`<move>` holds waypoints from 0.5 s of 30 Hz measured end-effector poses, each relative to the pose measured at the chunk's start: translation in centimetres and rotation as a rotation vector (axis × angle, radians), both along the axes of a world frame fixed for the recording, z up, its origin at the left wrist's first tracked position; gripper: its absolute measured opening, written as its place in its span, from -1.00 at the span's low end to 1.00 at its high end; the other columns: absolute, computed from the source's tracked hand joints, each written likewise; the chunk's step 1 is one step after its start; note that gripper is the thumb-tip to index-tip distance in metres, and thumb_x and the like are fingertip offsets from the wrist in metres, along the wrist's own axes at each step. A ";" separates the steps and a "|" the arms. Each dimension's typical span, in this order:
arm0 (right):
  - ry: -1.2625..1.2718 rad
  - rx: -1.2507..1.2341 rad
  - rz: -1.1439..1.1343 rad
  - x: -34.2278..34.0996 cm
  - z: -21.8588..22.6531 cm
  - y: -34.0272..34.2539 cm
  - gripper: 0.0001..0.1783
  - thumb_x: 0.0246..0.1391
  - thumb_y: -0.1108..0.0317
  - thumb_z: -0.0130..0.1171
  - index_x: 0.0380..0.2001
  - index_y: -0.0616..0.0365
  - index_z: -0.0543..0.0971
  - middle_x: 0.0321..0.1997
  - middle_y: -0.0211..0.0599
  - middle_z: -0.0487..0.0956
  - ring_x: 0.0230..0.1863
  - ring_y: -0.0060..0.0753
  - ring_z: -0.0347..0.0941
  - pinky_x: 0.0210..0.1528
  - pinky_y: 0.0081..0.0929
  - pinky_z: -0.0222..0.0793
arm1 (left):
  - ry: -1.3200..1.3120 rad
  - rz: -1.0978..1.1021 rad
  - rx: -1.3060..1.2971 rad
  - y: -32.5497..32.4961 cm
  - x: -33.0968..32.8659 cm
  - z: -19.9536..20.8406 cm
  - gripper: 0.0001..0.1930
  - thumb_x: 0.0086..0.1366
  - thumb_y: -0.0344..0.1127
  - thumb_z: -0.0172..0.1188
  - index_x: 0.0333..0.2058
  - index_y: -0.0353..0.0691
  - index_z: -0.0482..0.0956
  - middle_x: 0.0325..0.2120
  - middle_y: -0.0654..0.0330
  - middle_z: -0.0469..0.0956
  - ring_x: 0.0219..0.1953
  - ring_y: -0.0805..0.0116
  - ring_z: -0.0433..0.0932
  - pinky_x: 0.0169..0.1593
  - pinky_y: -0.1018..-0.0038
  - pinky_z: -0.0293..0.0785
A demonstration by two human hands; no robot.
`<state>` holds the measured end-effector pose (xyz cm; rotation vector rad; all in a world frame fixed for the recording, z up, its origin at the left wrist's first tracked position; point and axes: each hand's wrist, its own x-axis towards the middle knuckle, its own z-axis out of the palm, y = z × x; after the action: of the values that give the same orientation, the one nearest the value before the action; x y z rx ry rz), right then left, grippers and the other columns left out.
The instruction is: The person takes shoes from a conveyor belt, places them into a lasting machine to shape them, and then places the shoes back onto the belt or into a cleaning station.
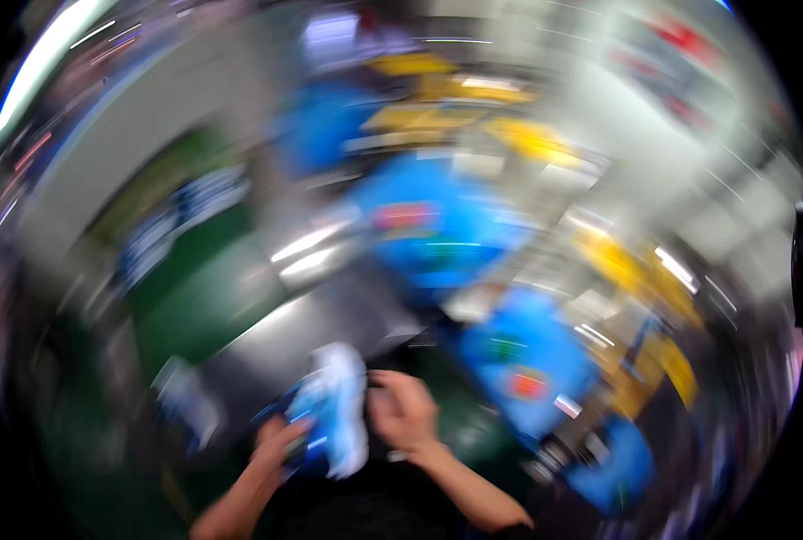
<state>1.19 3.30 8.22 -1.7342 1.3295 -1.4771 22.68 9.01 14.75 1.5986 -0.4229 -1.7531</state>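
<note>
The whole picture is smeared by motion. My left hand [280,445] grips a light blue and white soft object [337,409], perhaps a cloth or a packet; its kind cannot be told. My right hand [404,409] is right beside that object, fingers curled at its right edge; whether it grips it is unclear. Both forearms come up from the lower edge.
Blue crates or bins [433,229] and another blue one [527,369] lie ahead and to the right, with yellow shapes [636,270] among them. A grey metal surface [329,319] and a green area [203,297] sit to the left.
</note>
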 end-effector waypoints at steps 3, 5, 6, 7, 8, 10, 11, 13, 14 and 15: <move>-0.185 0.258 0.105 5.7 -4.4 7.2 -0.82 0.13 0.53 0.13 -0.20 0.27 0.63 -0.20 -0.14 0.66 -0.19 -0.28 0.61 -0.10 -0.47 0.49 | -0.142 0.153 -0.172 1.3 5.2 -3.7 -0.37 0.14 -0.39 0.40 0.16 -0.26 0.32 -0.04 0.15 0.52 -0.06 0.33 0.54 0.02 0.32 0.53; -0.248 0.462 0.275 7.3 -3.7 7.9 -0.85 0.17 0.50 0.15 -0.23 0.27 0.64 -0.27 -0.33 0.64 -0.27 -0.63 0.52 -0.19 -0.65 0.43 | -0.262 0.233 -0.401 0.7 8.4 -7.1 -0.25 0.14 -0.43 0.39 0.25 -0.27 0.19 0.06 0.12 0.45 0.07 0.30 0.48 0.15 0.32 0.44; -0.188 0.546 0.345 6.9 -2.2 7.8 -0.85 0.15 0.50 0.16 -0.23 0.27 0.64 -0.30 -0.33 0.64 -0.28 -0.59 0.54 -0.19 -0.63 0.44 | -0.513 0.229 -0.437 0.2 9.1 -8.3 -0.17 0.08 -0.36 0.43 0.27 -0.32 0.14 0.11 0.06 0.40 0.15 0.22 0.41 0.25 0.30 0.31; -0.126 0.649 0.429 6.7 -0.9 8.2 -0.85 0.13 0.49 0.18 -0.24 0.26 0.64 -0.34 -0.33 0.64 -0.28 -0.55 0.56 -0.18 -0.61 0.45 | -0.940 0.059 -0.509 0.1 11.4 -13.6 -0.08 0.01 -0.29 0.45 0.28 -0.37 0.10 0.15 -0.03 0.34 0.20 0.12 0.36 0.30 0.30 0.23; -0.097 0.703 0.437 6.1 -0.6 7.3 -0.86 0.13 0.50 0.17 -0.24 0.26 0.64 -0.32 -0.35 0.63 -0.28 -0.57 0.54 -0.17 -0.62 0.44 | -0.931 0.087 -0.423 -1.5 11.4 -16.0 -0.06 0.00 -0.26 0.41 0.28 -0.41 0.06 0.13 -0.13 0.33 0.21 -0.01 0.35 0.31 0.30 0.21; -0.048 0.699 0.421 4.5 -1.3 4.1 -0.85 0.13 0.52 0.15 -0.23 0.27 0.63 -0.24 -0.34 0.61 -0.25 -0.57 0.51 -0.13 -0.60 0.43 | -0.812 0.020 -0.369 -2.6 12.4 -19.5 0.03 0.04 -0.20 0.38 0.33 -0.48 -0.08 0.22 -0.28 0.21 0.29 -0.18 0.21 0.34 0.28 0.15; 0.011 0.627 0.413 3.0 -1.9 1.7 -0.83 0.13 0.54 0.12 -0.21 0.28 0.62 -0.18 -0.31 0.60 -0.21 -0.55 0.51 -0.09 -0.57 0.43 | -0.892 -0.038 -0.375 -2.7 11.5 -21.6 0.04 0.01 -0.23 0.38 0.34 -0.48 -0.09 0.25 -0.31 0.17 0.32 -0.20 0.17 0.36 0.24 0.14; -0.070 0.642 0.393 2.9 -2.2 0.2 -0.57 0.07 0.54 0.07 0.06 0.30 0.47 0.04 -0.21 0.52 0.07 -0.33 0.46 0.14 -0.40 0.36 | -0.602 -0.130 -0.311 0.3 13.5 -17.7 0.07 0.03 -0.19 0.42 0.34 -0.47 -0.10 0.28 -0.34 0.12 0.35 -0.21 0.12 0.38 0.23 0.09; -0.238 0.757 0.282 5.3 -1.6 0.1 -0.37 0.03 0.46 0.11 0.23 0.26 0.31 0.22 -0.14 0.41 0.26 -0.20 0.32 0.27 -0.28 0.23 | -0.802 -0.061 -0.309 2.5 14.8 -15.5 0.06 0.04 -0.16 0.43 0.34 -0.48 -0.08 0.26 -0.34 0.13 0.34 -0.18 0.14 0.38 0.23 0.08; -0.251 0.840 0.339 7.4 -2.3 -0.1 -0.19 -0.01 0.39 0.17 0.34 0.22 0.15 0.34 -0.09 0.27 0.38 -0.11 0.17 0.36 -0.17 0.09 | -1.014 0.014 -0.338 3.5 17.5 -13.7 0.05 0.06 -0.14 0.44 0.33 -0.48 -0.07 0.25 -0.35 0.15 0.33 -0.16 0.16 0.38 0.23 0.08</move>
<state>8.60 3.22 5.91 -1.1021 1.1929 -0.7386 40.13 12.51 1.08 2.1018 -1.0951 -0.6701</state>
